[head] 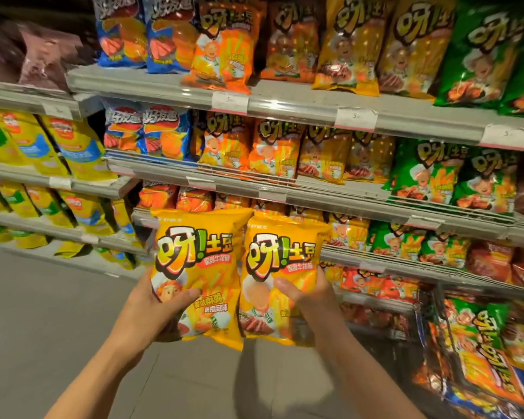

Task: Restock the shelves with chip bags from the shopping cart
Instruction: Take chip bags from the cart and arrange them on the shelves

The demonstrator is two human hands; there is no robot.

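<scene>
now two yellow chip bags, side by side; left hand grips one; right hand grips the other

The two yellow plastic-film chip bags look glossy and crinkled, catching light. The grey shelves look like smooth painted metal, with matt white paper price tags.

A single wide-angle view from the person's head looks forward and slightly down, close to the shelves, which fill the frame from 9 to 3 o'clock. The floor lies at 7 o'clock, the cart at 4 o'clock, both forearms rising from 6 o'clock.
</scene>
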